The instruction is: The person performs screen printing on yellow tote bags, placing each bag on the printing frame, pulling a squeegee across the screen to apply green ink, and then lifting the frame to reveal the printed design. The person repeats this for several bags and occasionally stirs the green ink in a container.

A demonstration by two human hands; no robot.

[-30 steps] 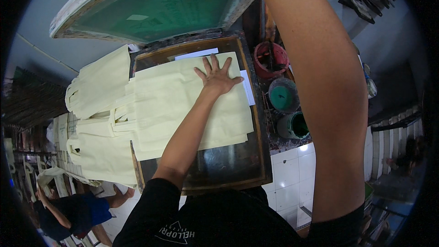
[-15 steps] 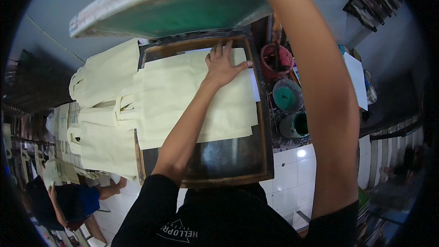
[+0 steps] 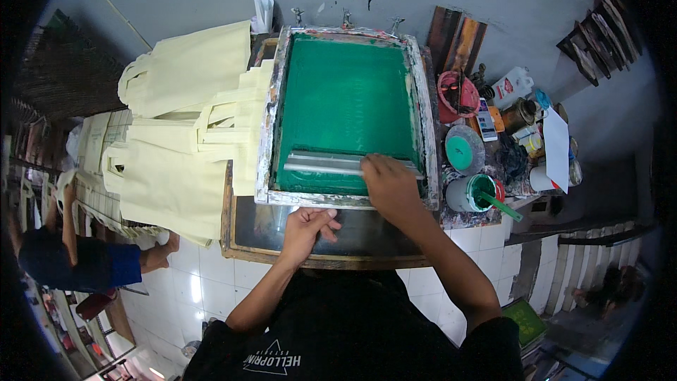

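A screen-printing frame (image 3: pixel 263 148) with green mesh lies lowered over the dark, wood-rimmed board (image 3: pixel 264 229). My right hand (image 3: pixel 389 183) grips a long pale squeegee (image 3: pixel 317 163) that lies crosswise at the near end of the mesh. Just below the frame's front edge is my left hand (image 3: pixel 306 233). Its fingers are loosely curled with nothing in them, and the thumb is at or close to the wood. Cream fabric bags (image 3: pixel 247 116) stick out from under the frame's left side; the rest of that stack is hidden.
More cream bags (image 3: pixel 166 183) spread to the left. On the right stand a tub of green ink (image 3: pixel 462 194), a bowl of green ink (image 3: pixel 460 152), a red bucket (image 3: pixel 444 92), a phone (image 3: pixel 486 123) and a white jug (image 3: pixel 513 86). Another person (image 3: pixel 81 250) is at the lower left.
The raised screen frame has come down over the bags. My right hand has moved from the frame to the squeegee, and my left hand has drawn back from the bags to the frame's front edge.
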